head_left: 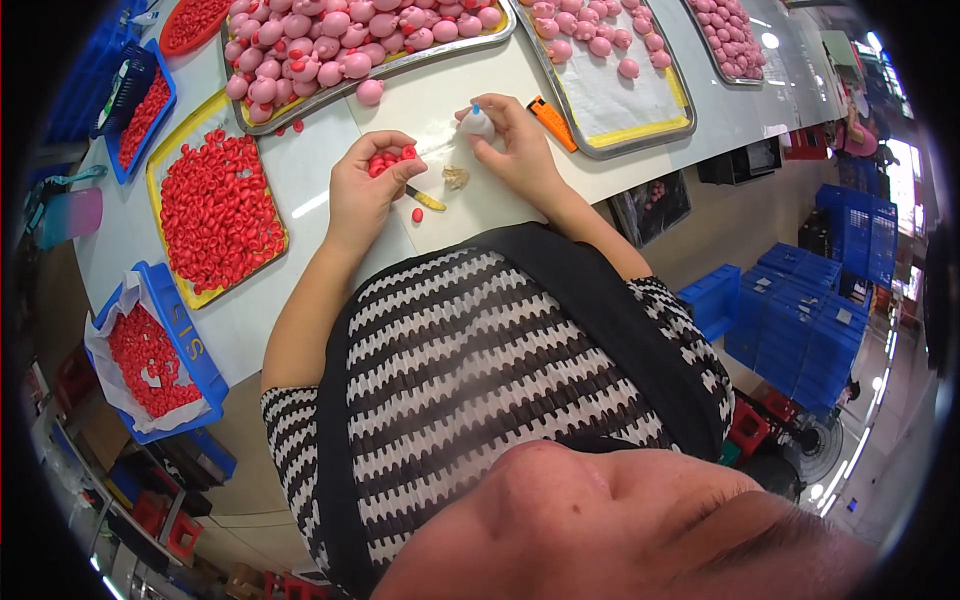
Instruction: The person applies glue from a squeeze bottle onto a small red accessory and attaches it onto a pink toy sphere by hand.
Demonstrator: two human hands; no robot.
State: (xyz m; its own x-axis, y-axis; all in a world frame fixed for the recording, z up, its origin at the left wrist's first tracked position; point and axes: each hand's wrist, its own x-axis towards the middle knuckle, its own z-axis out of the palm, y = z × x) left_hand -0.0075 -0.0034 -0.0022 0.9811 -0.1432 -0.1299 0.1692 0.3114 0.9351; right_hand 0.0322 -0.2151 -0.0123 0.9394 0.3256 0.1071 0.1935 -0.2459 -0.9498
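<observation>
The left hand is near the top middle of the frame, and its fingers are curled around a few small red bits. 1 red bit sits by the tips of the thumb and first finger. The right hand is a little to the right, with its thumb and fingers around a small white bottle that has a blue tip pointing up. The 2 hands are apart, over the white table. Between them on the table is a small tan lump. Just below the left hand lie a thin tool with a yellow end and 1 loose red piece. An orange tool lies right of the right hand, next to a metal tray with white paper and some pink balls. At the top, a big tray is piled high with more pink balls, and 1 loose ball sits just below its edge. At the left, a yellow tray is full of red rings. Lower left, a blue bin lined with white paper holds more red pieces.
</observation>
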